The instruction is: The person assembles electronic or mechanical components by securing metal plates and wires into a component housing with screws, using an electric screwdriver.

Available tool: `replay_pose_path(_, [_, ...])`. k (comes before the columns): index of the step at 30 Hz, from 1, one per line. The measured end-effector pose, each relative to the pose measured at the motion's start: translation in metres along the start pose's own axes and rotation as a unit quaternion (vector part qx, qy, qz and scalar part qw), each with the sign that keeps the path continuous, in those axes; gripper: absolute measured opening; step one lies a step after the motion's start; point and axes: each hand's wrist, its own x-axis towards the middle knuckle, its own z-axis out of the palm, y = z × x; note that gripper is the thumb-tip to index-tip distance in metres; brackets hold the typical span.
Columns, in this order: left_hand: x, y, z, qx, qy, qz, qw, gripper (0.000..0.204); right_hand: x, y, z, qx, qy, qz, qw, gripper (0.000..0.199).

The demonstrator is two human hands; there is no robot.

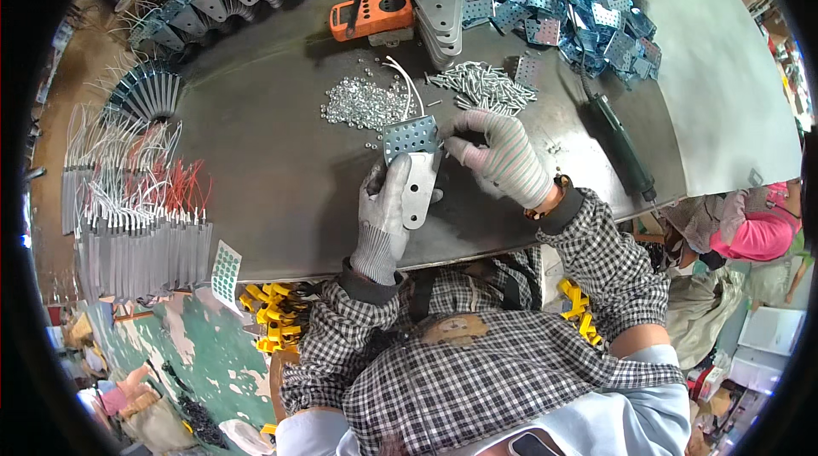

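Note:
My left hand (382,213), in a pale knit glove, grips a flat silver metal plate (417,192) with holes in it. A perforated metal bracket (409,137) sits at the plate's upper end, and white wires (409,85) stick up beyond it. My right hand (504,158), in a striped glove, has its fingertips pinched at the bracket's right edge. Whatever those fingertips hold is too small to make out. Just beyond the hands lie a heap of small nuts (362,104) and a heap of screws (486,85).
A dark corded power screwdriver (622,149) lies at the right. Stacked metal plates (439,21) and an orange device (371,16) stand at the back. Brackets with blue film (588,17) pile up at back right. Grey strips with wires (141,256) line the left edge of the metal tabletop (264,166).

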Motion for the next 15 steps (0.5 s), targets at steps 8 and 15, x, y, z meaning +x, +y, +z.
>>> replay_pose_path(8, [0.006,-0.002,0.01,-0.058,-0.057,0.005,0.997,0.032,0.004,0.018,-0.011,-0.275,0.082,-0.243,0.927,0.026])
replay_pose_path(15, [0.007,-0.017,0.021,0.084,-0.025,-0.003,0.996,0.031,-0.004,-0.017,0.003,-0.128,0.054,-0.214,0.967,0.025])
